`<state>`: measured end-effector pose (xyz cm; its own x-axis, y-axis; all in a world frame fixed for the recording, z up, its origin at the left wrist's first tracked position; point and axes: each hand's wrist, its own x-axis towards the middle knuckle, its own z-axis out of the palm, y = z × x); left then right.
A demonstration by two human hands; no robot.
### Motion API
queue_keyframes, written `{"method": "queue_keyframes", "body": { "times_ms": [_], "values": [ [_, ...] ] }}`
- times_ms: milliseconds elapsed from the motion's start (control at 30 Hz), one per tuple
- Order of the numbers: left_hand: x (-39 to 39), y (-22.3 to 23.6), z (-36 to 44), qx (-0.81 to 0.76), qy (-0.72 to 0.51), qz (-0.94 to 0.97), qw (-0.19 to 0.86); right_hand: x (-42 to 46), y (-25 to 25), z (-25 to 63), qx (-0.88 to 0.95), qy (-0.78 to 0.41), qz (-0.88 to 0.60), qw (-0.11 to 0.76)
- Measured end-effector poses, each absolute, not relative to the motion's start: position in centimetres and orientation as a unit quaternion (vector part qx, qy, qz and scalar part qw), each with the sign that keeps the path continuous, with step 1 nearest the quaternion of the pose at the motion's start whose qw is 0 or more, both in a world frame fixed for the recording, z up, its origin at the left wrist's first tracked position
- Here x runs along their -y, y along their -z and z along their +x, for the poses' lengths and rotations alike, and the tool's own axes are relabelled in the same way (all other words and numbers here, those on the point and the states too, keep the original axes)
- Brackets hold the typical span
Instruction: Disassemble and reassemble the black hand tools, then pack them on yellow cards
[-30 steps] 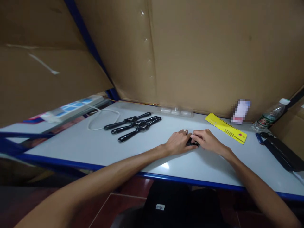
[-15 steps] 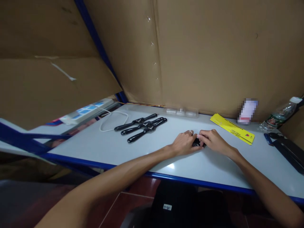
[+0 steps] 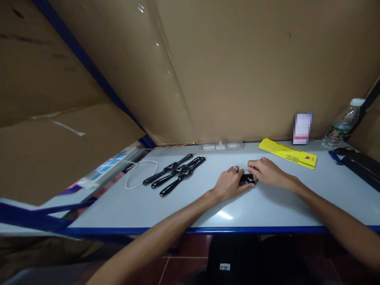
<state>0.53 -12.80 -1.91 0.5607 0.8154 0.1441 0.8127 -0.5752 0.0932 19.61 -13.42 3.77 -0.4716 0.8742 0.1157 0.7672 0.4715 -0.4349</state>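
Note:
Both hands meet over a black spokeshave (image 3: 247, 180) on the table, and most of its length is hidden under them. My left hand (image 3: 230, 183), with a ring on one finger, is closed round its left part and steadies it against the tabletop. With bent fingers, my right hand (image 3: 265, 172) grips at the spokeshave's middle and right side; what its fingertips pinch there is too small to make out. To the left, several more black spokeshaves (image 3: 179, 171) lie slanted side by side, away from both hands.
Yellow printed cards (image 3: 287, 153) lie behind my right hand. A clear plastic case (image 3: 221, 145) rests by the cardboard wall. Farther right are a phone (image 3: 302, 128), a water bottle (image 3: 341, 126), a blue object (image 3: 335, 157) and a black case (image 3: 363, 164). A white cable (image 3: 142, 162) loops at left.
The camera view has tilted and turned. My right fingers have shifted slightly on the spokeshave, so more of its middle shows; my left hand stays on it.

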Motion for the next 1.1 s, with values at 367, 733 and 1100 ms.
{"method": "queue_keyframes", "body": {
  "times_ms": [367, 733, 1100],
  "values": [
    [12.6, 2.2, 0.3, -0.454, -0.098, 0.885, 0.015, 13.2, -2.8, 19.2, 0.845, -0.263, -0.416, 0.21],
    [12.6, 2.1, 0.4, -0.457, -0.095, 0.884, 0.013, 13.3, -3.0, 19.4, 0.865, -0.152, -0.446, 0.176],
    [12.7, 1.7, 0.4, -0.457, -0.087, 0.885, 0.011, 12.9, -4.3, 20.8, 0.858, -0.1, -0.485, 0.138]
  ]
}}
